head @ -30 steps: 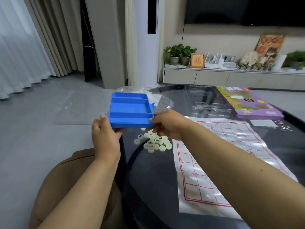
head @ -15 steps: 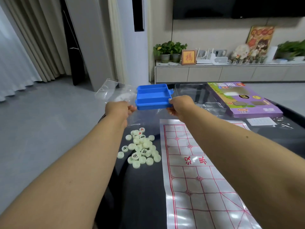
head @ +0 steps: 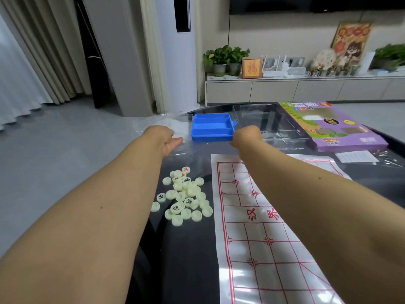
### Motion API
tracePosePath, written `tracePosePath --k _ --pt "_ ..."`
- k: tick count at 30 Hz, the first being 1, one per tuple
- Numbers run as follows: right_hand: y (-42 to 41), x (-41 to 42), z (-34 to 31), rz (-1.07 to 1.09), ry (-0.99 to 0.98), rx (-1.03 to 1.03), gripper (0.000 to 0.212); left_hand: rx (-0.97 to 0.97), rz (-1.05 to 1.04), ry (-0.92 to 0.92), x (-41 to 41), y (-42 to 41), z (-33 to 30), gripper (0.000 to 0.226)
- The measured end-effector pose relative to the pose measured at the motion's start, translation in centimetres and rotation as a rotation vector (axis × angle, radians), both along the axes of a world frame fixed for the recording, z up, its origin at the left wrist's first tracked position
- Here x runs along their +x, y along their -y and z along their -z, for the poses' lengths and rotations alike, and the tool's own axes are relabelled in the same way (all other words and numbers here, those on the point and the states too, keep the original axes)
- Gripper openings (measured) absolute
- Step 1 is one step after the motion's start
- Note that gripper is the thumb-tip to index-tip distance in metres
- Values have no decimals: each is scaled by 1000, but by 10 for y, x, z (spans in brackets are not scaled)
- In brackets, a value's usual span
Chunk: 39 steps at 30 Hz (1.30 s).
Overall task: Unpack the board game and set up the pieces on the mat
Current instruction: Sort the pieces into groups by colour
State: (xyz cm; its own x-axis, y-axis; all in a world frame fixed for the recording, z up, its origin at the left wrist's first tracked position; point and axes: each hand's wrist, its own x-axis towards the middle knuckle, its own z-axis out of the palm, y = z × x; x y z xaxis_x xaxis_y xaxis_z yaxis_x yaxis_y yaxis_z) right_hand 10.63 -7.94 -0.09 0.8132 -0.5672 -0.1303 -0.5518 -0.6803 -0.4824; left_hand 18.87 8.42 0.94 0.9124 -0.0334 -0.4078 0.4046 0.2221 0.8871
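The empty blue tray (head: 211,127) rests on the far side of the dark table (head: 186,260). My right hand (head: 246,136) is curled against the tray's near right corner, holding its edge. My left hand (head: 164,138) hovers just left of the tray, fingers apart, not touching it. A heap of several pale round game pieces (head: 185,197), some showing black or red characters, lies on the table between my forearms. The white mat (head: 263,227) with a red grid lies flat to the right of the heap, partly under my right arm.
A crumpled clear plastic bag (head: 166,126) lies under my left hand. A clear plastic insert (head: 267,123) and the purple game box (head: 328,126) sit behind the mat, with a white paper slip (head: 356,156) beside them. The table's curved edge runs along the left.
Both hands carried the blue tray away from me and lowered it onto the far side of the table. My left hand has let go of it. The pieces stayed in their heap.
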Motion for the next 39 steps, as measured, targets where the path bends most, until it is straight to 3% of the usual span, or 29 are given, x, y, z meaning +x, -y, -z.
tracePosePath --k 1,4,7,8,10,15,20,23,27,34,39 --pt "2 1 1 -8 3 -83 15 28 8 22 2 -1 2 39" --pt "3 -4 -2 5 118 0 7 112 36 80 -11 -9 -1 30" --pt "-11 -20 -6 68 403 384 20 262 70 176 -30 -23 -3 9" --pt "-16 -28 -7 79 421 504 17 328 70 216 -37 -29 -2 10" --pt "-24 -46 -5 -7 363 534 8 473 88 328 -54 -44 5 13" --pt "-48 -86 0 -328 241 330 13 743 244 572 -121 -77 20 10" --pt "-68 -114 7 -477 171 126 22 1000 358 766 -164 -101 42 15" --pt "-77 -120 13 -545 177 -62 28 1059 419 849 -174 -109 54 24" --pt "-91 -123 19 -615 215 -235 22 1113 426 873 -178 -108 63 39" --pt "-102 -118 10 -615 48 -205 26 1158 386 837 -174 -102 68 45" --pt "-100 -130 22 -597 170 -160 19 1173 383 872 -182 -108 67 40"
